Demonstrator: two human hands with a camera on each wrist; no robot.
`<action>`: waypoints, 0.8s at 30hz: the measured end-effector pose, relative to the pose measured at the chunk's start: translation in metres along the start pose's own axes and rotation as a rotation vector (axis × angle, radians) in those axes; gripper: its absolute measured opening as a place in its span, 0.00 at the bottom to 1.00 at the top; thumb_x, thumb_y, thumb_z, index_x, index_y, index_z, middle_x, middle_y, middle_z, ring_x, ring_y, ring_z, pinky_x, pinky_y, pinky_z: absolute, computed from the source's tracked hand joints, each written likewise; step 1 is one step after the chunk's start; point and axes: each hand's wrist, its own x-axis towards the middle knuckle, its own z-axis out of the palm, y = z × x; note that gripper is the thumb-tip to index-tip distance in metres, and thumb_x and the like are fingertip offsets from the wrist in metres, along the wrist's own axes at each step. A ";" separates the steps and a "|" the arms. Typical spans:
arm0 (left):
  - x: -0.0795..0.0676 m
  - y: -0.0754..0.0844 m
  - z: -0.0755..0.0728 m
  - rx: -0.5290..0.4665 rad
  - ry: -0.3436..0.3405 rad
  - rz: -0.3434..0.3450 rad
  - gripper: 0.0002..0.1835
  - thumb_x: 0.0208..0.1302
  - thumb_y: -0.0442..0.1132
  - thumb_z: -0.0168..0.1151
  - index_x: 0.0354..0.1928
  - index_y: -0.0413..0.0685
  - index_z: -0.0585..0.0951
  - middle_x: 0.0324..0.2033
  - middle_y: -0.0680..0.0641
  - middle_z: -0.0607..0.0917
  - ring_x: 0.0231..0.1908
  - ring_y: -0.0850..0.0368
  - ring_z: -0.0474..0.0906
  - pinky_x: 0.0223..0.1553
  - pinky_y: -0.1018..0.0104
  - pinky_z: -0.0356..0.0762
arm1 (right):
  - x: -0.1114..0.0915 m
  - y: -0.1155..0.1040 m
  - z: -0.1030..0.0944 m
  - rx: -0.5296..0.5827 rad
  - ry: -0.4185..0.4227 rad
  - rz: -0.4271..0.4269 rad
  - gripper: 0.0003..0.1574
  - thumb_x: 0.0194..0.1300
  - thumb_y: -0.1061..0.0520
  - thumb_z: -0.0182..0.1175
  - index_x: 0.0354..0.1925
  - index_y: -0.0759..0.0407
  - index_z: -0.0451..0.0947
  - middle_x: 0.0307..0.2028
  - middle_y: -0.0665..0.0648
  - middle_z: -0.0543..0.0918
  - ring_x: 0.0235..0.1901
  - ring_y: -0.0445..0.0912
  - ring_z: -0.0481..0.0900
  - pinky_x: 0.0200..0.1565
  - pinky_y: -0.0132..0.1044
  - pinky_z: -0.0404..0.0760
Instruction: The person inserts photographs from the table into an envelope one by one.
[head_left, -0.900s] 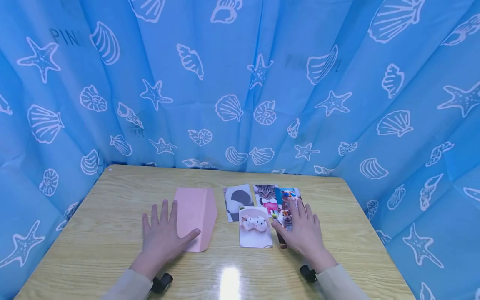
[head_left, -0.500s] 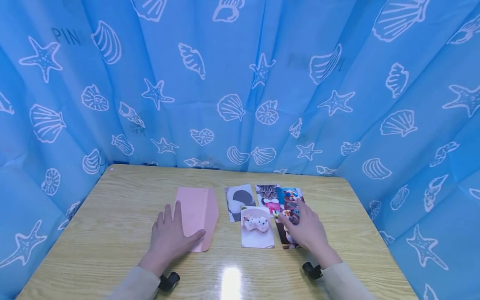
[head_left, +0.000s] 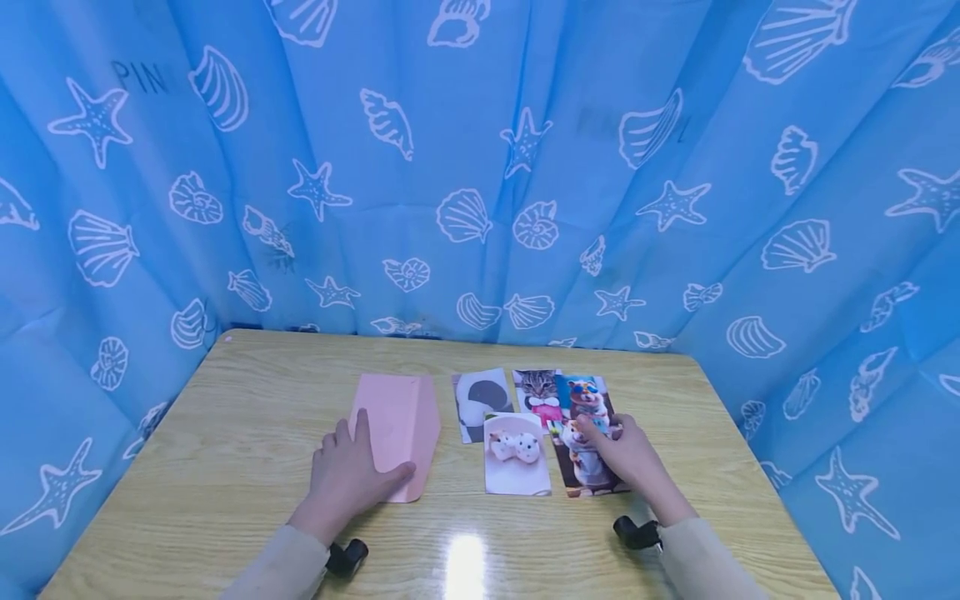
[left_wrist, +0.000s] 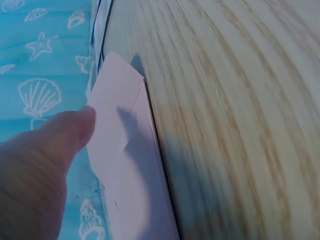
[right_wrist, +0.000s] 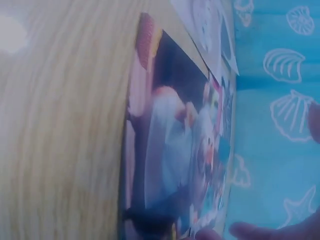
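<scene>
A pink envelope [head_left: 393,417] lies on the table with its flap to the right. My left hand [head_left: 337,483] is at its left side, fingers by the left edge and thumb reaching over its lower part. In the left wrist view the thumb [left_wrist: 65,135] is near the envelope [left_wrist: 117,115]. On the right, my right hand [head_left: 637,458] is at the right edge of a hamster photo card [head_left: 585,471], its thumb over the card's upper part. The right wrist view shows fingertips [right_wrist: 245,232] low by the card [right_wrist: 165,150].
Other photo cards lie close by: a sunglasses hamster card [head_left: 587,396], a cat card [head_left: 536,385], a card with two white figures [head_left: 517,471] and a grey-and-white card [head_left: 468,417]. Several overlap. A blue shell-patterned curtain [head_left: 465,267] hangs behind the wooden table [head_left: 247,417].
My left hand has moved right and slightly nearer, toward the envelope's lower left. My right hand has shifted right and its fingers have drawn in, uncovering more of the hamster cards.
</scene>
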 end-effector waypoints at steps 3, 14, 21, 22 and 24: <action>-0.001 0.000 0.001 0.011 -0.015 0.001 0.68 0.44 0.77 0.61 0.72 0.30 0.50 0.57 0.23 0.66 0.56 0.26 0.64 0.52 0.34 0.62 | 0.001 0.004 -0.003 -0.023 -0.011 0.035 0.66 0.56 0.19 0.51 0.63 0.77 0.56 0.53 0.77 0.70 0.51 0.63 0.74 0.48 0.53 0.75; -0.003 0.002 -0.003 0.048 -0.043 0.021 0.65 0.44 0.72 0.65 0.68 0.24 0.55 0.49 0.23 0.71 0.51 0.30 0.70 0.50 0.42 0.69 | 0.007 0.017 -0.006 -0.005 -0.055 0.100 0.38 0.50 0.33 0.70 0.30 0.64 0.68 0.26 0.57 0.72 0.25 0.48 0.69 0.25 0.37 0.66; -0.001 0.002 -0.005 0.094 -0.047 0.011 0.64 0.45 0.72 0.65 0.64 0.20 0.59 0.45 0.24 0.73 0.47 0.32 0.73 0.47 0.44 0.73 | 0.013 0.024 0.000 0.007 -0.052 0.111 0.27 0.51 0.42 0.73 0.23 0.60 0.71 0.21 0.56 0.76 0.18 0.44 0.72 0.22 0.34 0.69; -0.001 0.003 -0.005 0.095 -0.051 0.008 0.63 0.44 0.72 0.65 0.63 0.20 0.59 0.45 0.24 0.73 0.47 0.32 0.73 0.47 0.44 0.73 | 0.012 0.024 0.000 0.009 -0.051 0.117 0.26 0.51 0.43 0.73 0.24 0.60 0.71 0.22 0.56 0.77 0.18 0.44 0.73 0.22 0.34 0.70; -0.002 0.004 -0.004 0.090 -0.056 -0.001 0.64 0.44 0.72 0.66 0.63 0.20 0.59 0.45 0.24 0.73 0.47 0.32 0.73 0.47 0.44 0.73 | 0.011 0.026 0.000 0.019 -0.049 0.125 0.25 0.53 0.45 0.72 0.27 0.62 0.72 0.23 0.57 0.78 0.19 0.45 0.74 0.22 0.34 0.71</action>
